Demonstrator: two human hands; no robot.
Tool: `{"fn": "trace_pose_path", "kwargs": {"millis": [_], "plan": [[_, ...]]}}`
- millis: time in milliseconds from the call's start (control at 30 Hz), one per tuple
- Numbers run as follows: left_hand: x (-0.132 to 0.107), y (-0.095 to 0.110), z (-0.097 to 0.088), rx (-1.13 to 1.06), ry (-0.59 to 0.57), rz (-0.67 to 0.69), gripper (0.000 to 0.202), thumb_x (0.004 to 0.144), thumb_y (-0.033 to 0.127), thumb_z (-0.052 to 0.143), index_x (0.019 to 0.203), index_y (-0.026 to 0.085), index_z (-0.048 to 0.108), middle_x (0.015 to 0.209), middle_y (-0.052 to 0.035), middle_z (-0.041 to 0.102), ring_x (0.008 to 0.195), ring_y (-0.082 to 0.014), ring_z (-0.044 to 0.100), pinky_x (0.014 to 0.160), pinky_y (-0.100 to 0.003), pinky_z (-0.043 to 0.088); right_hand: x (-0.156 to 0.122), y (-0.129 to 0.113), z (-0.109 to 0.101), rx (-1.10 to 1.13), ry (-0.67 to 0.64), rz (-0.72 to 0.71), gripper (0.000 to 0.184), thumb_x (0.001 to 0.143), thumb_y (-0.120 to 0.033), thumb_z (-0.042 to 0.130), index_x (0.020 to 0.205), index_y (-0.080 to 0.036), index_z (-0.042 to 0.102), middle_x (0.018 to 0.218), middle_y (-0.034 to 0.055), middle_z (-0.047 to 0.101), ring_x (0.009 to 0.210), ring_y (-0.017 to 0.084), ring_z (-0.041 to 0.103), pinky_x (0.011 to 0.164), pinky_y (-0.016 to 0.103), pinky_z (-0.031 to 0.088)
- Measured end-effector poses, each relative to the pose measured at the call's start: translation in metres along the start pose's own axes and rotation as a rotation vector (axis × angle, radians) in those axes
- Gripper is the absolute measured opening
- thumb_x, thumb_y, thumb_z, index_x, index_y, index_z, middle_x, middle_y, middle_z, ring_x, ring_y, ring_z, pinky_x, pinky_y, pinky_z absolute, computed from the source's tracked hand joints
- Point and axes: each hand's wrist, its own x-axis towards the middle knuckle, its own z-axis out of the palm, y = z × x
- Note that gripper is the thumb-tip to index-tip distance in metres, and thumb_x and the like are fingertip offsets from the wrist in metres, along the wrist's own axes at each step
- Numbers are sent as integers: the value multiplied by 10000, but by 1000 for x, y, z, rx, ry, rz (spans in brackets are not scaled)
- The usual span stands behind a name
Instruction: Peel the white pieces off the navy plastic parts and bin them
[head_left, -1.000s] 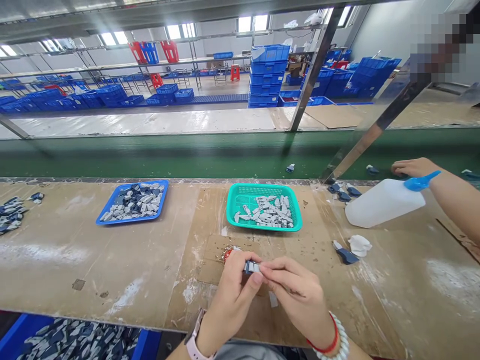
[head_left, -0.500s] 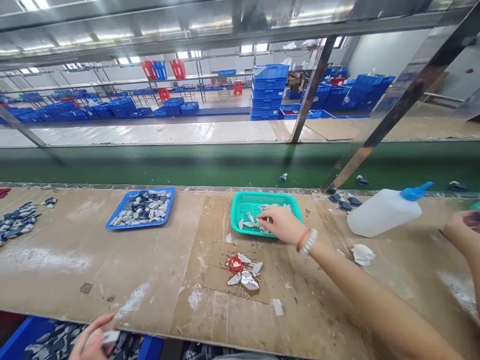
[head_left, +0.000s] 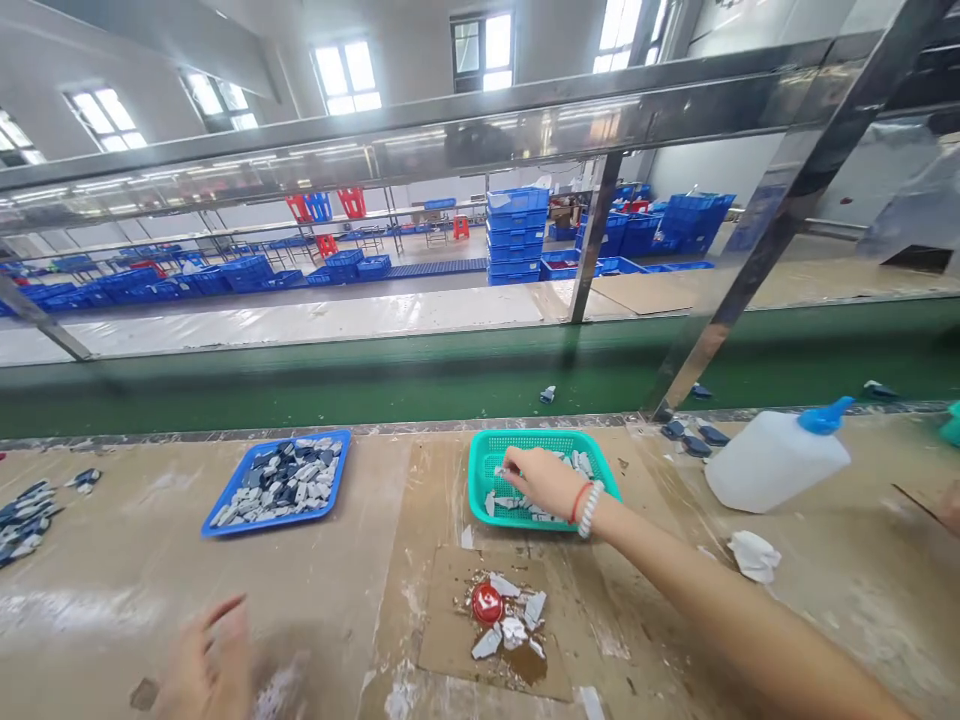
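My right hand (head_left: 547, 484), wearing a bead bracelet, reaches over the green basket (head_left: 480, 500). Its thumb and fingertips are pinched on what looks like a small pale grey piece. Several flat grey pieces (head_left: 514, 503) lie in the basket below and around it. Smeared by motion, my left hand (head_left: 210, 660) is above the table at lower left; whether its fingers hold anything does not show. In front of the basket, a round red cap (head_left: 487, 604) sits on a wet cardboard sheet (head_left: 450, 640), with several pale grey pieces (head_left: 513, 630) around it.
A blue tray (head_left: 216, 525) heaped with grey and dark pieces stands left of the basket. To the right are a white bottle (head_left: 776, 460) with a blue nozzle and crumpled tissue (head_left: 754, 555). A green conveyor belt (head_left: 412, 390) runs behind. Another person's blurred hand (head_left: 949, 505) shows far right.
The view has tilted upward. My left hand has come up from the blue bin at the table's front edge to above the table. My right hand remains over the green basket.
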Motion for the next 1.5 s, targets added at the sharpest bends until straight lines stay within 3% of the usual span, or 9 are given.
{"fn": "trace_pose_path", "kwargs": {"millis": [100,333,433,567,767,933,1200,1333,1500], "plan": [[50,77,73,-8,-234,545,297,941,413,342,1003,220,560,991,-75,640,938,-267,597,817,-434,493,-27,-18,-29,44,-66,-47,227,824,-388,643,697,-210,704,587,-29,673,494,59,609,447,142,437],[110,252,269,114,-672,1093,203,936,225,478,1084,184,611,982,-56,646,946,-199,595,882,-384,470,-128,-13,-38,146,-86,149,64,832,-249,650,823,-312,654,716,20,699,626,149,684,533,200,591],[115,288,319,206,-749,1164,247,915,284,548,1111,137,579,1026,-74,619,915,-198,606,843,-412,504,-158,2,-27,47,65,119,199,805,-169,635,911,-338,636,723,21,704,596,168,688,480,189,597],[120,307,343,263,-780,1184,277,912,326,554,1115,137,570,1065,-84,602,894,-188,608,792,-383,532,-181,10,-19,-51,200,106,286,781,-133,616,969,-347,638,766,43,717,626,205,701,492,194,613],[134,291,311,203,-747,1113,253,901,341,564,1017,118,591,975,-69,609,884,-197,595,830,-411,491,-195,-5,-27,-48,159,276,279,847,-175,558,940,-401,694,821,53,723,695,265,706,552,319,635],[120,238,222,-4,-647,934,273,907,391,521,1004,137,549,1067,-112,560,1040,-237,499,932,-379,386,-189,-25,-36,53,124,267,242,830,-194,623,994,-356,696,842,39,728,722,236,701,598,330,624],[-7,110,63,-575,-660,305,300,931,484,431,1012,198,471,887,-34,591,852,-181,567,817,-305,425,-173,-77,-7,198,-22,140,160,900,-160,539,901,-180,697,859,56,687,786,153,622,676,296,566],[-66,67,33,-781,-468,-55,279,923,477,465,1000,209,484,826,-10,599,773,-159,577,792,-289,438,-178,-79,4,130,-80,68,177,893,-102,524,865,-167,687,840,58,673,775,159,564,644,301,527],[-99,60,24,-864,-372,-264,325,907,496,489,1010,192,543,766,-5,586,687,-139,542,738,-264,426,-179,-78,5,59,-58,64,196,910,-133,511,863,-182,694,819,62,660,745,155,538,623,291,497]]}}
